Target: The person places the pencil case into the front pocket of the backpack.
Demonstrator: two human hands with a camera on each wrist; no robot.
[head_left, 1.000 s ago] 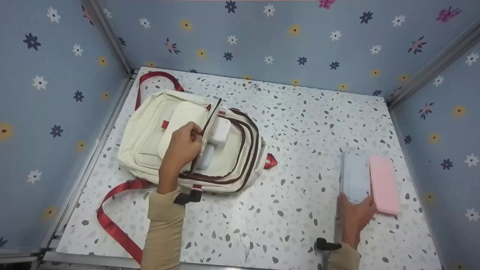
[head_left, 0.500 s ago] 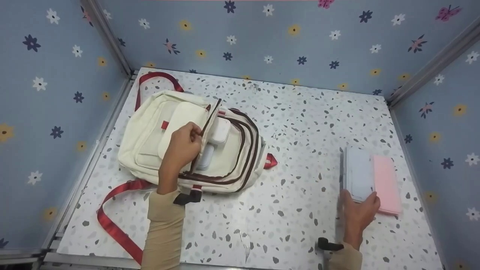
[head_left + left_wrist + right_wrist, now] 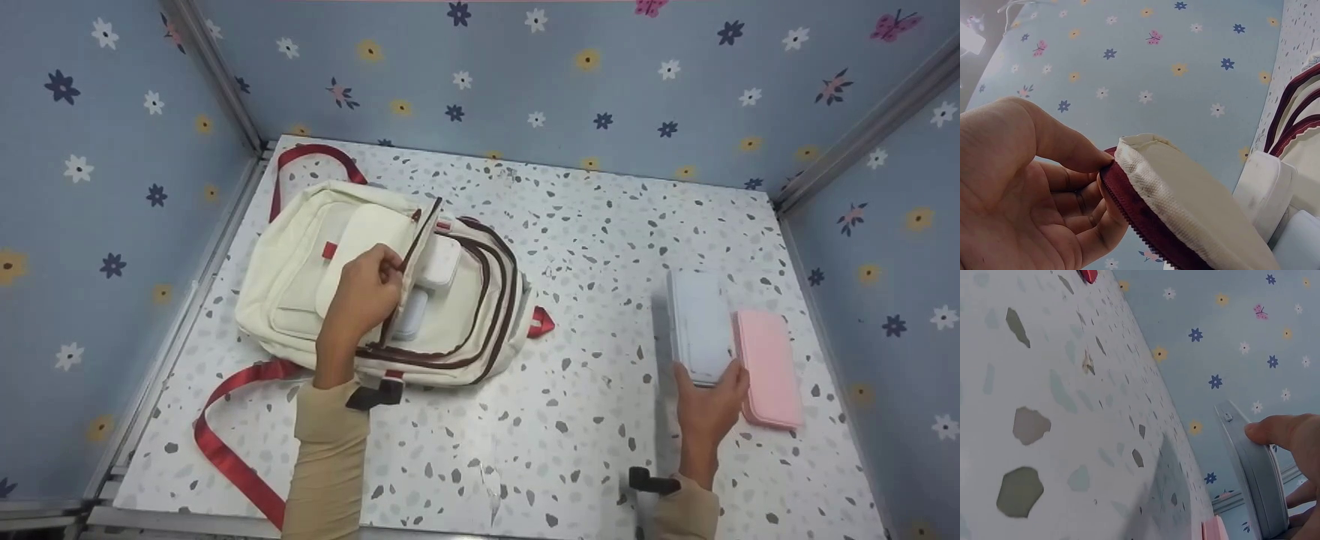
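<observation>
The speckled white table (image 3: 600, 247) is seen from above. At about nine o'clock on it, the cream cloth backpack with dark red zip edges (image 3: 300, 255) is held open as before: its flap edge is pinched by the left hand (image 3: 365, 292), and two white boxes are seen inside. At about four o'clock, the flat pale blue box (image 3: 699, 326) is gripped by the right hand (image 3: 709, 412). It is now lifted off the table and moved a little away from the flat pink box (image 3: 766, 367). It looks like a pick-up is under way.
</observation>
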